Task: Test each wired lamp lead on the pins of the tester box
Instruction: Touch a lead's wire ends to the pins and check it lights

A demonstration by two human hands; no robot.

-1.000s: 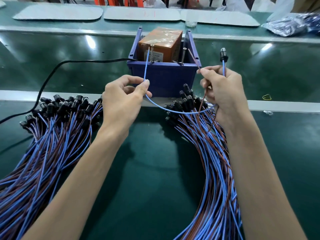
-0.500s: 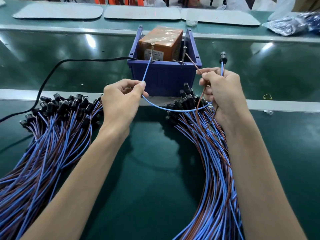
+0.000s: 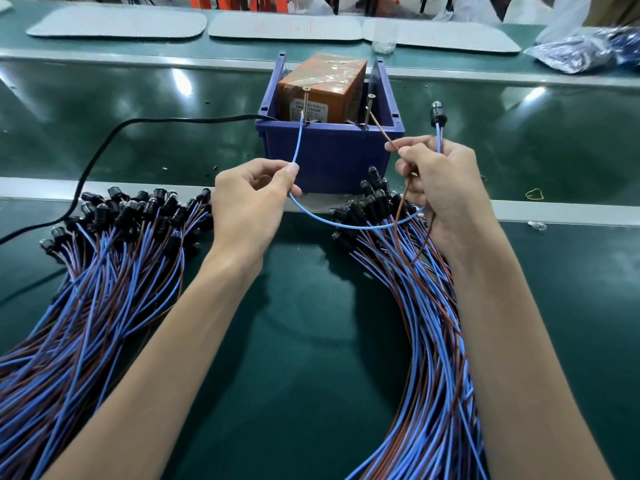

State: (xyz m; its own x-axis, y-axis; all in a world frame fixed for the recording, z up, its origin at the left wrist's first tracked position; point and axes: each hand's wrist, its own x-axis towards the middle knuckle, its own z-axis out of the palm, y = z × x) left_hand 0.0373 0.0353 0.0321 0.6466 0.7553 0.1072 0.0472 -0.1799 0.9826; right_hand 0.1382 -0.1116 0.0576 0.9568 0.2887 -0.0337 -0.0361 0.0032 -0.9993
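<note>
Both wire ends have dropped onto the pins. Left hand (image 3: 247, 202) fingers pinch the blue wire (image 3: 298, 147) at their 12 o'clock; right hand (image 3: 440, 188) grips the brown wire (image 3: 382, 129) and lamp lead (image 3: 438, 114), touching the tester box (image 3: 329, 150) pins.

Bright overhead glare, sharp, bowed edges

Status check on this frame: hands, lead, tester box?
Left hand pinching blue wire onto left pin. Right hand holding brown wire at right pin, lamp upright. Nothing in the way.
</note>
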